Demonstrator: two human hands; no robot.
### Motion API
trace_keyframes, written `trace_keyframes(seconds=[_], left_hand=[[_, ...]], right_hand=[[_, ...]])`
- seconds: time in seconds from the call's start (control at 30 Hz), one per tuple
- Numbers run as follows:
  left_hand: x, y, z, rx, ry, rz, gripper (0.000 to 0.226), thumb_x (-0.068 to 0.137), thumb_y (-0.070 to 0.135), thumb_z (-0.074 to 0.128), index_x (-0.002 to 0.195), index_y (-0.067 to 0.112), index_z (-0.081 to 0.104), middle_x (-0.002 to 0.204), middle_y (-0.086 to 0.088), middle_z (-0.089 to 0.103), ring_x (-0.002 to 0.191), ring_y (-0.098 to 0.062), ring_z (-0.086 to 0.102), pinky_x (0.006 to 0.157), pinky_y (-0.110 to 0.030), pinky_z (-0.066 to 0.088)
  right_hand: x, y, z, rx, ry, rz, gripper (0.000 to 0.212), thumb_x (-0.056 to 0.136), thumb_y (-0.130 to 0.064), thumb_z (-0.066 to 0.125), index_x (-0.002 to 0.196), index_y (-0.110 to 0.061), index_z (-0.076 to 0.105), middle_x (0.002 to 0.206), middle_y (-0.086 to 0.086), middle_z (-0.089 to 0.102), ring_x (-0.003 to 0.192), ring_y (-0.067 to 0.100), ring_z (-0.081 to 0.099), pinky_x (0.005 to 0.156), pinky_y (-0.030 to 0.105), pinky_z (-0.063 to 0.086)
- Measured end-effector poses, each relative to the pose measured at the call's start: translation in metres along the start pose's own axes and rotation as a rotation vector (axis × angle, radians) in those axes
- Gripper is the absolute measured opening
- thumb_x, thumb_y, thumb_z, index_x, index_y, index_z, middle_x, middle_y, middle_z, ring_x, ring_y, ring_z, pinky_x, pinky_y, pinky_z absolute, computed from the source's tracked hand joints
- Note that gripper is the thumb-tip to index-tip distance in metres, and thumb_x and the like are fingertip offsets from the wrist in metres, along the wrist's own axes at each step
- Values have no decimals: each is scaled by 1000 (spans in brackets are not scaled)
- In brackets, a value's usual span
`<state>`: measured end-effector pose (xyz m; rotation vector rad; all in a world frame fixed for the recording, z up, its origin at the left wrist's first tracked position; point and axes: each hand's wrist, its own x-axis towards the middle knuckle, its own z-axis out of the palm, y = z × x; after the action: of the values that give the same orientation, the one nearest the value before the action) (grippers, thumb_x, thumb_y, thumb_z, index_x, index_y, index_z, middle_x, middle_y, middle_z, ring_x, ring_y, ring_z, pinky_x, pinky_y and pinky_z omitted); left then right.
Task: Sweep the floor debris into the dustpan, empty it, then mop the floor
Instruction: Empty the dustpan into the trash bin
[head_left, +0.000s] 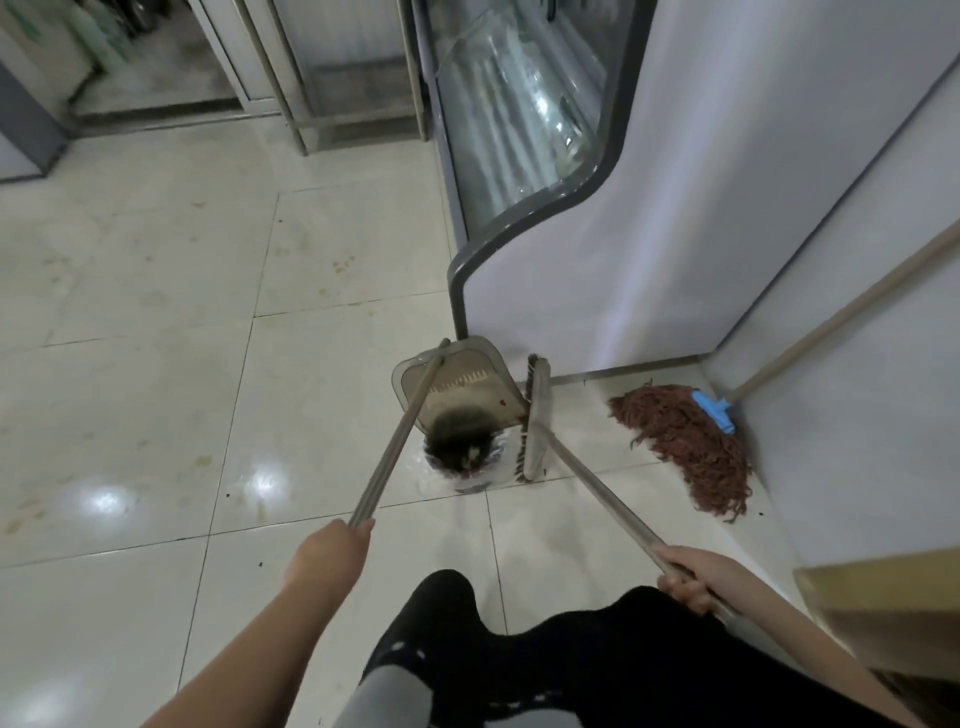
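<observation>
My left hand (332, 551) grips the long handle of a translucent grey dustpan (462, 387), which is tilted over a small bin lined with a pale bag (460, 457). My right hand (693, 574) grips the handle of a grey broom (535, 415), whose head stands on the tiles just right of the dustpan. A reddish-brown string mop (685, 441) with a blue clamp lies on the floor at the right, its wooden handle leaning against the wall.
A glass-fronted display cabinet (519, 130) with a grey side panel rises directly behind the dustpan. Metal table legs (291, 104) stand at the back. The cream floor tiles (130, 364) carry stains and small dark specks. My dark-trousered legs fill the bottom centre.
</observation>
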<state>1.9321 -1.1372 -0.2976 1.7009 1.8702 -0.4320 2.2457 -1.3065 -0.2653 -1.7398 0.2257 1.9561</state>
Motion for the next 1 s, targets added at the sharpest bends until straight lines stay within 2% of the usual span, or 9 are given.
trace_keyframes(seconds=[0.07,0.13,0.2,0.33,0.47,0.63,0.8,1.0], left_hand=[[6,4,-3,15,-11,3,47,99,43,31,93,2,53,82,-14,63,77,-31,64,68,-35,55],[12,14,-11,-80,-32,-41,44,99,40,34,81,4,50,67,-11,57,58,-26,58,52,-29,50],[20,14,-15,-136,-28,-61,43,98,40,36,76,5,47,63,-10,54,50,-22,52,44,-25,43],[17,-11,-14,-134,11,-87,45,97,44,35,72,8,46,63,-11,58,48,-21,54,41,-22,41],[13,-10,-21,-206,13,-133,49,97,44,36,70,4,45,60,-12,55,43,-22,49,40,-21,38],[3,-18,-35,-349,-53,-175,47,98,42,35,85,-2,48,58,-12,46,41,-19,39,41,-20,32],[-15,-22,-51,-472,-94,-164,46,96,42,41,83,-1,50,51,-9,41,33,-17,34,33,-17,29],[-35,-9,-46,-626,-234,-205,49,94,48,43,91,0,50,44,-3,38,27,-12,30,32,-14,28]], right_hand=[[-1,-1,7,8,10,3,57,103,-29,20,53,-10,39,21,-1,24,11,4,21,19,12,15],[-2,-3,14,33,12,-28,49,104,-27,20,60,-11,36,22,-2,26,12,2,22,19,12,17],[0,-4,12,75,-5,-43,47,104,-27,22,62,-11,35,22,-1,27,12,3,23,19,10,15],[-8,-4,5,135,3,10,50,102,-30,26,59,-9,35,23,0,28,13,5,24,17,11,16],[-12,1,9,105,7,-16,48,102,-30,26,60,-9,34,23,0,28,13,4,24,18,10,15],[-28,7,1,167,11,-31,43,101,-29,32,63,-9,34,24,1,31,12,6,24,18,7,14],[-51,21,-19,262,4,-44,41,99,-33,36,66,-10,33,26,2,33,14,7,23,22,3,17],[-76,28,-43,326,31,-163,31,100,-27,39,72,-13,38,30,0,33,16,5,23,24,2,22]])
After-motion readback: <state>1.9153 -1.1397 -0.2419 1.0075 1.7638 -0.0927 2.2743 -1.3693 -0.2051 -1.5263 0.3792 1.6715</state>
